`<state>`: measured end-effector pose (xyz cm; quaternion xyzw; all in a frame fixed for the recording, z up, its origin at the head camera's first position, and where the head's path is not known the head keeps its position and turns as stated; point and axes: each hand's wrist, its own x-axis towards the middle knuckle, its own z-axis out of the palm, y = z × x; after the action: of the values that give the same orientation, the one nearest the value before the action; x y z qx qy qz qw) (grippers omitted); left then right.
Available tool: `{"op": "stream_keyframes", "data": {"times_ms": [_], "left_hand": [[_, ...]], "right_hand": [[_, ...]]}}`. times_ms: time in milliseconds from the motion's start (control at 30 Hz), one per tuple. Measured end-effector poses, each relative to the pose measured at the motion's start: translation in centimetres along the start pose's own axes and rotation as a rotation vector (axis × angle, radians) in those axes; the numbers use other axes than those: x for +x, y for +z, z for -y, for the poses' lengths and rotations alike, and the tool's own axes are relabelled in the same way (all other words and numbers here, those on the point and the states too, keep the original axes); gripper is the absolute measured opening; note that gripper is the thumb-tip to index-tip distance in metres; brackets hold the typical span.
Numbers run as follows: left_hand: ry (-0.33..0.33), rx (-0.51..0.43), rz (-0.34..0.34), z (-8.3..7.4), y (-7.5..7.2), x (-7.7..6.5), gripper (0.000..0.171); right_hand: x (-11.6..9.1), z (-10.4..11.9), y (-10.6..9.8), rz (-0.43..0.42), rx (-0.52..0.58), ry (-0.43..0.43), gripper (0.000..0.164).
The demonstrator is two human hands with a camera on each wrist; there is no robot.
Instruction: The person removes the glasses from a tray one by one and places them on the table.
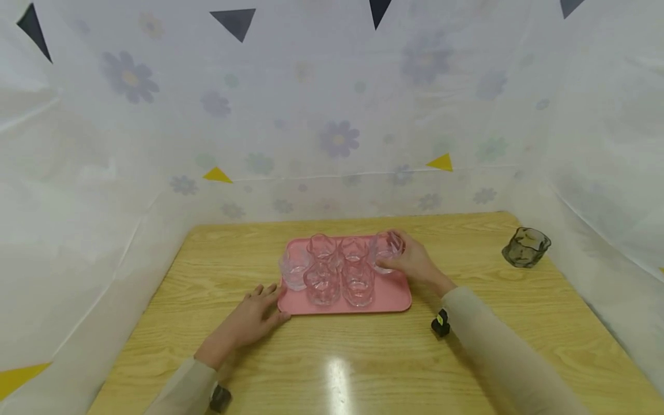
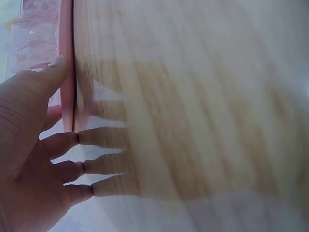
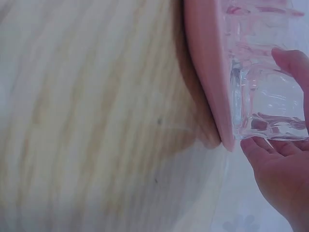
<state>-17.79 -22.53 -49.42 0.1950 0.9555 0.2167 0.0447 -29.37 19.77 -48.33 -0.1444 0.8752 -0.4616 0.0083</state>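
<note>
Several clear glass cups with wavy rims stand close together on a pink tray (image 1: pixel 391 294). My right hand (image 1: pixel 415 262) grips the glass cup (image 1: pixel 384 259) at the tray's back right, thumb on the near side. In the right wrist view, the fingers curl round this cup (image 3: pixel 277 101), whose base is at the tray surface. Beside the tray's left edge, my left hand (image 1: pixel 249 317) lies with spread fingers. The left wrist view shows its thumb (image 2: pixel 55 67) against the tray side (image 2: pixel 67 92) and other fingertips on the table. The leftmost cup (image 1: pixel 294 274) is near that hand.
A smoky grey glass cup (image 1: pixel 526 248) stands apart near the right edge of the wooden table (image 1: pixel 332 351). White sheeting (image 1: pixel 337 190) with flowers encloses the table at the back and sides.
</note>
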Motion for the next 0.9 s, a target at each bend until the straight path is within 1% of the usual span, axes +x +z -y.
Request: {"op": "stream_keyframes", "data": {"times_ms": [200, 433, 767, 900], "left_hand": [[0.001, -0.005, -0.003, -0.1, 0.0, 0.0, 0.071], [-0.001, -0.003, -0.004, -0.3, -0.2, -0.1, 0.070], [0.000, -0.002, -0.009, -0.4, -0.2, -0.1, 0.070], [0.004, -0.004, -0.012, -0.4, -0.2, -0.1, 0.070]], "right_hand": [[-0.9, 0.1, -2.0, -0.013, 0.012, 0.023, 0.101], [-3.0, -0.8, -5.0, -0.030, 0.001, 0.038, 0.102], [-6.2, -2.6, -9.2, -0.103, -0.117, 0.082, 0.098], [-7.6, -3.0, -10.5, -0.127, -0.129, 0.103, 0.097]]}}
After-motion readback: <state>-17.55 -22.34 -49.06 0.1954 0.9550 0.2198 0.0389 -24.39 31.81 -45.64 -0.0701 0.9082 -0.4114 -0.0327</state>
